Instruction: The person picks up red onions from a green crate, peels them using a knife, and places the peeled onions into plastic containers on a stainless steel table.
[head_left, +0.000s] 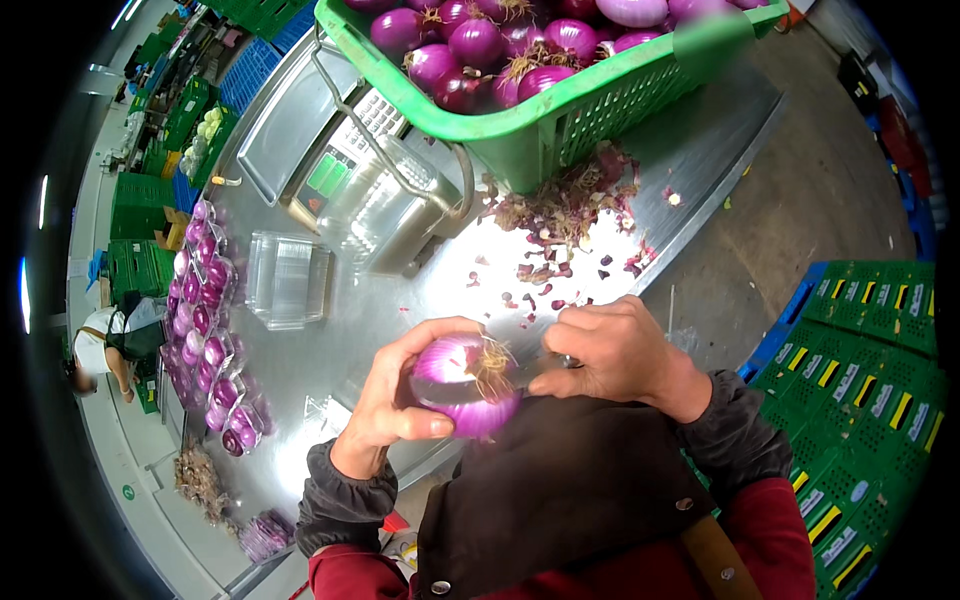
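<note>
My left hand (397, 390) holds a red onion (480, 420) from its left side, fingers over the top and thumb below. Dry, stringy roots stick out on the onion's right. In my right hand (607, 349) is a knife (450, 391), its blade lying across the onion just below the root tuft; the fist hides most of the handle. Beyond both hands, trimmed roots and onion skins (570, 195) lie scattered on the steel table (382, 307). A green plastic basket (480, 127) full of red onions (476, 43) stands above them.
A weighing scale (337, 165) and stacked clear plastic trays (289, 277) are left of the basket. Packed red onions (202, 315) line the table's left side. Green crates (855, 412) are stacked at right. Another person (105, 341) bends at far left.
</note>
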